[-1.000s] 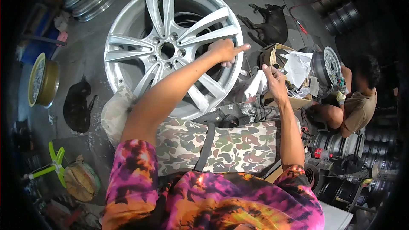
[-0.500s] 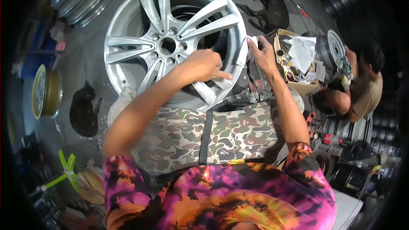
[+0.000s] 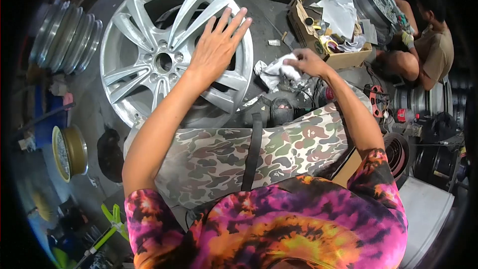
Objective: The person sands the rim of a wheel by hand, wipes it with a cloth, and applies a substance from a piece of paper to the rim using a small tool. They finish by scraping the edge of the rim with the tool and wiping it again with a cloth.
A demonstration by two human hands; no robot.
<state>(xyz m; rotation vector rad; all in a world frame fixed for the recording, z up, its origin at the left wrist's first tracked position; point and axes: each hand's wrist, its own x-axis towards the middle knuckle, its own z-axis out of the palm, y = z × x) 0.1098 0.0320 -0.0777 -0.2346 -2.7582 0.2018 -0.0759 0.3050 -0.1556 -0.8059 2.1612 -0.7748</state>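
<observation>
Left hand (image 3: 215,47) lies flat with fingers spread on the one big silver wheel (image 3: 149,45), while the right hand (image 3: 306,62) is clenched around a single white rag (image 3: 274,69) just beside the rim. Half a second ago that rag was pressed to the rim's edge — now it's off it. One cardboard box (image 3: 328,30) of scraps, a stack of rims (image 3: 64,37) and one seated co-worker (image 3: 428,40) ring the grey concrete floor (image 3: 269,15).

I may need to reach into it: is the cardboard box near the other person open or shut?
Open. The cardboard box has its top flaps up, and papers and small items show inside.
</observation>
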